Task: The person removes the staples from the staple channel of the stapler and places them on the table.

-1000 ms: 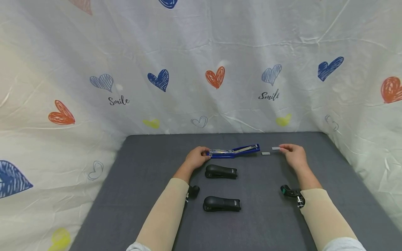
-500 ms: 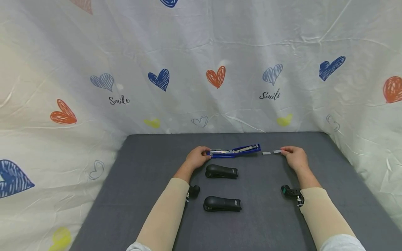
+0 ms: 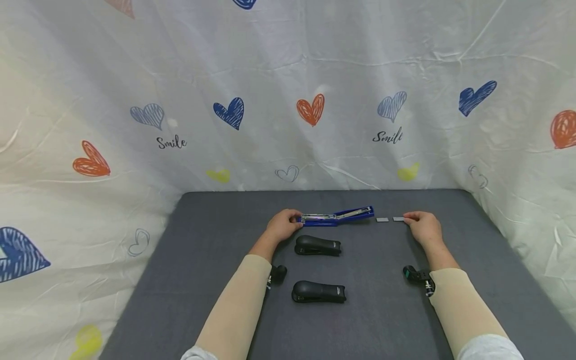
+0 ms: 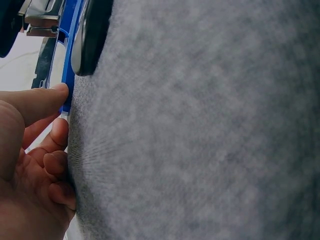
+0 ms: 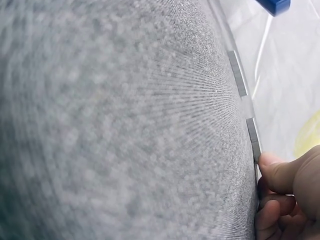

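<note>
A blue stapler point(image 3: 335, 218) lies opened out at the back of the table, its metal magazine exposed. My left hand point(image 3: 283, 225) pinches its left end between thumb and fingers; the left wrist view shows the thumb on the blue edge point(image 4: 70, 75). To the right, my right hand point(image 3: 424, 227) pinches the right end of a small grey strip of staples point(image 3: 398, 219), low at the tabletop. A second staple strip point(image 3: 382, 220) lies between that one and the stapler, in line with both. The right wrist view shows the held strip point(image 5: 254, 137) at the thumb tip.
Two black staplers lie nearer on the grey table point(image 3: 369, 320): one point(image 3: 317, 246) just in front of the blue stapler, another point(image 3: 318, 292) closer to me. A white curtain point(image 3: 270, 65) printed with hearts hangs behind the table's back edge.
My right hand has brought its staple strip slightly toward me and down, level with the other strip. The left hand keeps its place on the blue stapler.
</note>
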Tool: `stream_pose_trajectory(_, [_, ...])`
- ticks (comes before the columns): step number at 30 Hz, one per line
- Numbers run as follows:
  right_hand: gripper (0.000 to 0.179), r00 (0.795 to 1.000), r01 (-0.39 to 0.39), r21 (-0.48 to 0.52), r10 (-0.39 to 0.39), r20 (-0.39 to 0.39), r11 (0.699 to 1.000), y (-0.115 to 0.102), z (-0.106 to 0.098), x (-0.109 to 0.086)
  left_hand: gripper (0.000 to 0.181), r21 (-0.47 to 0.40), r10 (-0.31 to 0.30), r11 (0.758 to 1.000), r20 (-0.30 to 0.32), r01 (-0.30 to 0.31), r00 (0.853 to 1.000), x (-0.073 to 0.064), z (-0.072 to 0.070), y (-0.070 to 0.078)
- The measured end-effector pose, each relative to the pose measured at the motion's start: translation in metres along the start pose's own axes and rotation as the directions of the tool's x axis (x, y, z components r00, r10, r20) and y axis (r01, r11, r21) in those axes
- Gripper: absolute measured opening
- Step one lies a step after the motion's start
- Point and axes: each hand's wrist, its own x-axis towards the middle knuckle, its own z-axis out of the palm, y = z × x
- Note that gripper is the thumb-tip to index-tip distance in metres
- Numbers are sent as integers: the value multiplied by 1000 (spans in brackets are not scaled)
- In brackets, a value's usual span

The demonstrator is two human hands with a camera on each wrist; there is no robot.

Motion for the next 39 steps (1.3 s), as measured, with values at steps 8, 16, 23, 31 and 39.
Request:
stream_pose_trajectory(8, [28,1000,20,3,-20,16,1000,2,-2,-1,34,10,4,1000,-2,-4,1000,0,1,1])
stream_pose_trajectory(16, [34,999,54,68,-54,8,996,-8,-11,-8,34,2,4,1000,-2,-4,1000,-1,-1,3])
stream_pose_trajectory(23, [34,990,144,98,-142,-22,985,-41,-17,-19,37,-71,0,997,5,0,1000,-4,-2,1])
stream_pose_trajectory(31, [35,968,250,155,-253,-1,956,-81,-19,-32,44,-163,-16,986,-5,15,1000,-5,-1,-4])
stream_pose_trajectory(39, [31,939,329,211,-344,34,920,-116,0,-48,44,-189,-14,982,-13,11,1000,-6,1,-3])
